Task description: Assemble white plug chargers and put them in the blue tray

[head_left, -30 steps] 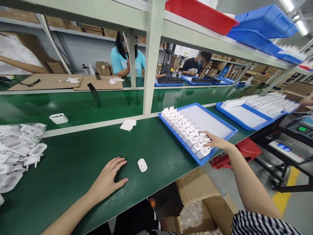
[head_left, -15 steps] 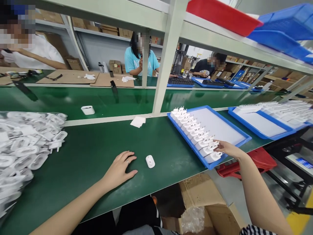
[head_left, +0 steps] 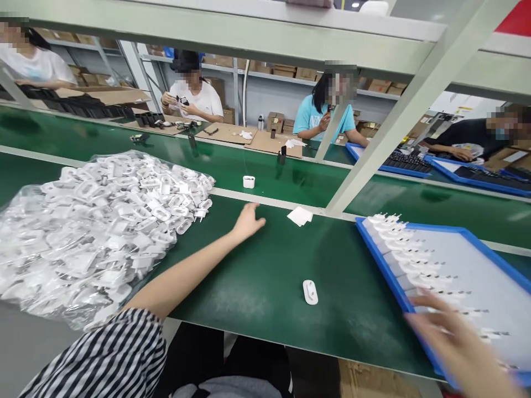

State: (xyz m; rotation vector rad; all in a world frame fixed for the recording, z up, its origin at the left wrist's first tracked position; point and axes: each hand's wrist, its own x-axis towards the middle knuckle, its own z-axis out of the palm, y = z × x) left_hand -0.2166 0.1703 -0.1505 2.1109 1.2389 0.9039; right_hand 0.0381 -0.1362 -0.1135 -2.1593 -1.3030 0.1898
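Observation:
My left hand (head_left: 248,224) is over the green table with fingers stretched forward and thumb apart. It holds nothing and points toward a white plastic housing (head_left: 249,182) that stands on the green belt beyond the pale strip. My right hand (head_left: 454,337) is blurred by motion over the near left side of a blue tray (head_left: 460,235). Its fingers look apart, with nothing visible in them. White two-pin plug adapters (head_left: 409,251) stand in a row along the tray's left side. One white pinned plug piece (head_left: 310,292) lies alone on the table between my hands.
A clear bag heaped with white plug parts (head_left: 124,215) covers the left. Thin white sheets (head_left: 300,216) lie near a slanted metal post (head_left: 398,116). Several people sit across the belt (head_left: 282,188), with cardboard sheets (head_left: 224,131) and blue trays of black parts before them.
The view has swung left. My left hand has moved away from the lone plug piece, forward toward the housing. My right hand has drawn back from the plugs in the tray.

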